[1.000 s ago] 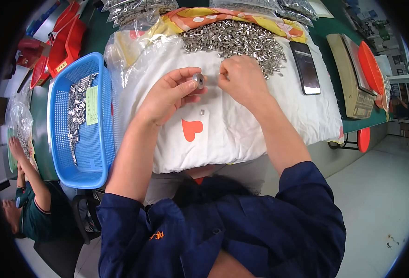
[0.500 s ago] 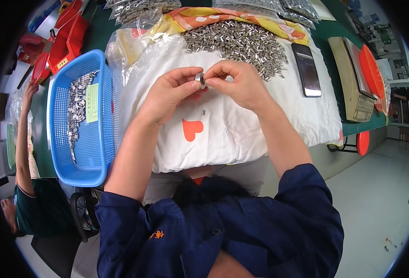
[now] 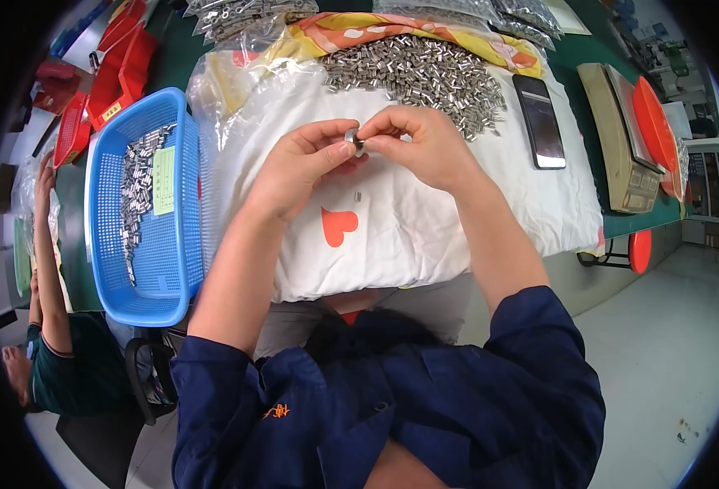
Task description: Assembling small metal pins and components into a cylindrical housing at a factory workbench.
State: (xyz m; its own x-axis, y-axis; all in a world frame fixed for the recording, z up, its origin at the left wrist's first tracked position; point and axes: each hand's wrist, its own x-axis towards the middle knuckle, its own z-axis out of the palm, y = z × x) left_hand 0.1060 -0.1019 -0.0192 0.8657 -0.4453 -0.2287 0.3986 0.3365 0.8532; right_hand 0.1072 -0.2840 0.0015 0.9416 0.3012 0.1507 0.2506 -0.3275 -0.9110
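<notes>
Over the white cloth [image 3: 408,236], my left hand [image 3: 302,159] is closed, pinching a round metal ring-like piece [image 3: 350,138] between thumb and fingers. My right hand [image 3: 424,147] meets it from the other side, its thumb and forefinger pinched together at the ring's face. Whatever sits between those right fingertips is too small and covered to name. Below the hands a single small metal sleeve [image 3: 358,196] lies on the cloth, above a red heart print. Beyond them spreads a heap of small shiny metal sleeves [image 3: 424,77].
A blue basket [image 3: 188,277] with metal sleeves and a green label stands at left. A phone [image 3: 539,122] lies right of the heap, near a scale [image 3: 616,155] and red tray [image 3: 657,134]. Bagged metal parts [image 3: 253,16] lie behind. A co-worker [image 3: 74,367] sits at far left.
My hands stay nearly in place; the ring piece has turned slightly between them. At far left, the co-worker's hand has drawn back from the red tray.
</notes>
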